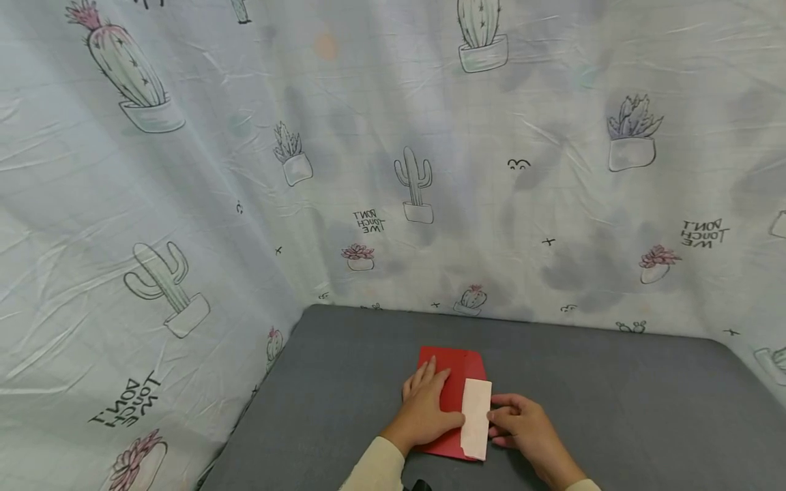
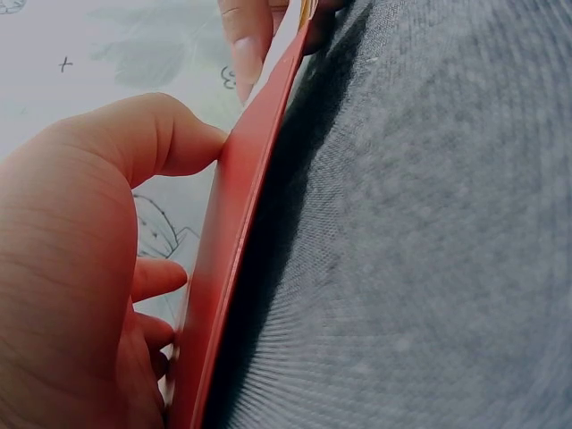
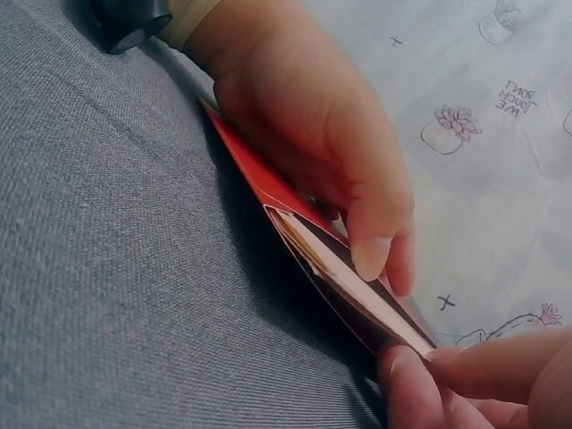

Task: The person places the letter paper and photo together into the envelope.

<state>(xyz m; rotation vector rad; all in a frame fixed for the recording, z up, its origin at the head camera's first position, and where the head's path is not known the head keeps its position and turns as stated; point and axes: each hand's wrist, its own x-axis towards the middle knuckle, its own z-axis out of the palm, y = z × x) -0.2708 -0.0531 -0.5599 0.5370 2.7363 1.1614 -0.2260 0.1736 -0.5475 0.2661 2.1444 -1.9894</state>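
Observation:
A red envelope (image 1: 452, 382) lies on the grey surface. Cream folded paper (image 1: 475, 419) sits at the envelope's right side; the right wrist view shows its layered edge (image 3: 349, 284) in the envelope's mouth. My left hand (image 1: 421, 412) rests on the envelope with its fingers spread, its thumb reaching the paper's left edge. From the left wrist view, that thumb (image 2: 170, 134) touches the red face from above. My right hand (image 1: 522, 426) pinches the paper's outer edge between thumb and fingers. Part of the paper inside the envelope is hidden.
Grey cloth (image 1: 614, 402) covers the tabletop around the envelope. Behind and to the left hangs a pale curtain (image 1: 479, 170) printed with cacti and lettering. A small black object (image 1: 421, 485) shows near the left sleeve.

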